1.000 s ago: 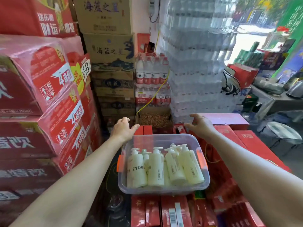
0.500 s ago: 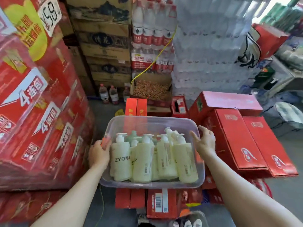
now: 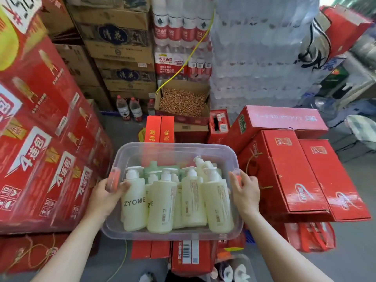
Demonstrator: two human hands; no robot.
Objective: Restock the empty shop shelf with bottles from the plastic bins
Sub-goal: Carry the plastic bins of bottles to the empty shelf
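A second bin is cut off at the bottom edge, its contents unclear; the clear bin of pale pump bottles is above red cartons; left hand and right hand each grip a side rim; stacked boxes crowd the grey floor.

"ZYOME" stands in dark letters on the leftmost pump bottle in the bin, beside my left hand. The next bottle shows only a "Z". The red cases on my left say "4连包", with a "10" low down. The brown cartons carry "清花". The water pack reads "农夫山泉". The barcode digits on the red box below are too small to read.
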